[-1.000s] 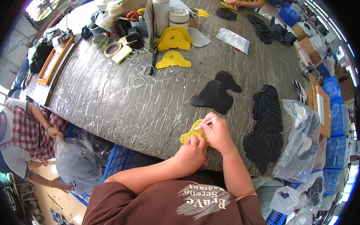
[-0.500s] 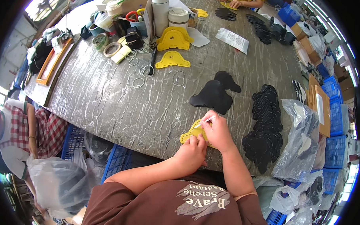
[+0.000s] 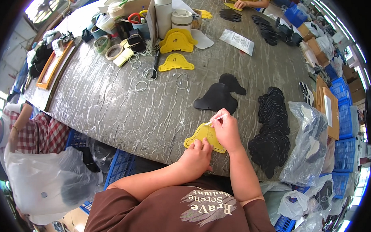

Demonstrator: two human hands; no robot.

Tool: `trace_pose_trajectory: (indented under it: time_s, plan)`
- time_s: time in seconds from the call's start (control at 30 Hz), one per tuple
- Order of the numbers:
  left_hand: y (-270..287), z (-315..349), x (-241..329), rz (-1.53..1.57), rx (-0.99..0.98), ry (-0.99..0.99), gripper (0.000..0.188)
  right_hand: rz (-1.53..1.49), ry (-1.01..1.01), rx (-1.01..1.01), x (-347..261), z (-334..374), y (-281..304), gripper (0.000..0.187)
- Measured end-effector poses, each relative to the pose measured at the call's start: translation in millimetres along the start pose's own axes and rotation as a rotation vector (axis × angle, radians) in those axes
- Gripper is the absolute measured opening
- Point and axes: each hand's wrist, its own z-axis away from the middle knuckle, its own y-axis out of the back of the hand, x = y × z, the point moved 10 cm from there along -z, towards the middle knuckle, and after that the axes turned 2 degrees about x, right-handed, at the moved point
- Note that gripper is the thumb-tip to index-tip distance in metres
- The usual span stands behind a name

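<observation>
A yellow template (image 3: 211, 135) with slots along its rim lies at the near edge of the table. My left hand (image 3: 196, 158) presses on its lower left part with curled fingers, holding it down. In my right hand (image 3: 228, 134) is a thin white marking pen (image 3: 208, 123), pinched, its tip at the template's upper edge. What lies beneath the template is hidden. Just beyond my right hand lie loose black cut pieces (image 3: 216, 97). To the right, a long row of overlapping black pieces (image 3: 273, 121) runs toward the table's near edge.
More yellow templates (image 3: 176, 40) lie near a white tumbler (image 3: 163, 16) and tape rolls (image 3: 114, 52). A white packet (image 3: 237, 42) is farther right. A clear plastic bag (image 3: 304, 144) covers the right edge. Across the table another person's hands (image 3: 239, 5) work; someone at left handles a bag (image 3: 53, 182).
My right hand has shifted slightly up and right with the pen, uncovering more of the template. My left hand stays on it. At left, the other person's plastic bag has been lifted and spread.
</observation>
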Motion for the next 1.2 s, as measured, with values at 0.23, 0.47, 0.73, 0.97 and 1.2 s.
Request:
trace_pose_trajectory:
  time_s: [0.23, 0.47, 0.73, 0.97, 1.2]
  plan:
    - [1, 0, 0, -0.003, -0.008, 0.005, 0.077, 0.062, 0.033, 0.083, 1, 1, 13, 0.008]
    - [-1, 1, 0, -0.018, 0.012, -0.007, 0.076, -0.009, 0.008, 0.117, 3, 5, 17, 0.008]
    - [0, 0, -1, -0.01, -0.017, 0.014, 0.077, 0.078, 0.035, 0.117, -2, 8, 17, 0.008]
    - [1, 0, 0, -0.011, -0.006, 0.003, 0.076, -0.013, -0.004, 0.178, 9, 15, 25, 0.008]
    - [1, -1, 0, -0.012, -0.016, 0.008, 0.075, 0.03, 0.017, 0.221, 14, 30, 38, 0.007]
